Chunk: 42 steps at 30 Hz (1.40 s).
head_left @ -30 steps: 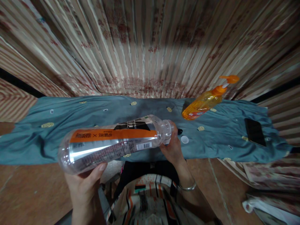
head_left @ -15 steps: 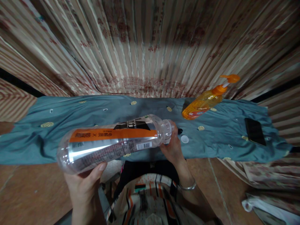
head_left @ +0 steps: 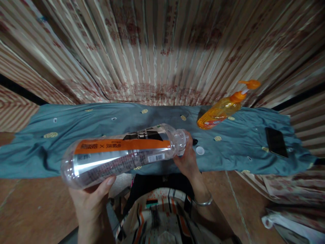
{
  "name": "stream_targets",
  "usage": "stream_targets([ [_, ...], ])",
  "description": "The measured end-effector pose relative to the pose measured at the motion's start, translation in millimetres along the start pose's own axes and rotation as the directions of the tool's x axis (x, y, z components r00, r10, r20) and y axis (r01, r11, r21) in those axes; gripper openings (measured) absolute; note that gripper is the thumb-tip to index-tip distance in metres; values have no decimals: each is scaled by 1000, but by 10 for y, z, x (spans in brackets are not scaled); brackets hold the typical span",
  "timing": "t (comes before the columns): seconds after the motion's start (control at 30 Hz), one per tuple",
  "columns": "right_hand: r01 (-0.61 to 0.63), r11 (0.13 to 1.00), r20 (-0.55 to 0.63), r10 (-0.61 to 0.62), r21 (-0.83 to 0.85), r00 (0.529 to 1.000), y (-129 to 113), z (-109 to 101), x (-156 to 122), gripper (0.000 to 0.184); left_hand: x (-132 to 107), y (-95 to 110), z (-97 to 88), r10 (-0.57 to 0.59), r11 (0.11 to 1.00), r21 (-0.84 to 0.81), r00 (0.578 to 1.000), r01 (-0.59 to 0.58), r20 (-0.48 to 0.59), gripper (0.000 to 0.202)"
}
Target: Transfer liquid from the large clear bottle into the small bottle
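Found clear plastic bottle (head_left: 119,154) held level over near bench (head_left: 38,159) edge. Noted left hand (head_left: 88,200) wrapped under base, right hand (head_left: 188,161) closed round neck. Saw white cap (head_left: 200,150) on bench beside. Detected no real shift since prior second.

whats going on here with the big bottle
A person is holding a large clear bottle on its side above a table draped in a blue cloth. The left hand cups its base and the right hand grips its neck. A white cap lies on the cloth just beside the right hand, with an orange pump bottle and a phone farther right.
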State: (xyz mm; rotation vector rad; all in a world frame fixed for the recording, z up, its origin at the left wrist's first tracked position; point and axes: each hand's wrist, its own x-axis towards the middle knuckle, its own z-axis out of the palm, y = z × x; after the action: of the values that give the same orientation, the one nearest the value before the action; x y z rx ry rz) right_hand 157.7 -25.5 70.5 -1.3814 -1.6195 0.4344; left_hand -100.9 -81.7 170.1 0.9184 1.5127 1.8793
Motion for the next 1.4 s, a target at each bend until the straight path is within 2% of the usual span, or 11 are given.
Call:
stream_targets([
  [0.23,16,999,4,-16,-32,1000,3,-12,4,91,8,-25,-34,-9,999,31,1000,9,-14,76],
  [0.5,21,998,2,-21,-58,1000,11,-12,8,91,11,-21,-12,20,999,27,1000,-20,-4,68],
  [0.7,29,998,-1,-29,-55,1000,-4,-15,18,90,39,-84,-73,57,998,12,998,-57,23,76],
  [0.87,55,996,-9,-56,-76,998,-3,-16,23,88,19,-76,-60,42,997,57,999,-43,24,70],
  [0.97,69,995,-10,-70,-78,997,0,-11,23,86,7,-54,-45,28,997,70,1000,-28,9,74],
  [1.13,52,997,4,-52,-56,999,-9,-9,19,86,15,-22,-15,23,999,36,1000,-23,11,78],
  [1.4,4,999,2,-4,-44,1000,-6,-1,1,91,14,-27,-28,29,999,35,1000,-29,-10,70],
])
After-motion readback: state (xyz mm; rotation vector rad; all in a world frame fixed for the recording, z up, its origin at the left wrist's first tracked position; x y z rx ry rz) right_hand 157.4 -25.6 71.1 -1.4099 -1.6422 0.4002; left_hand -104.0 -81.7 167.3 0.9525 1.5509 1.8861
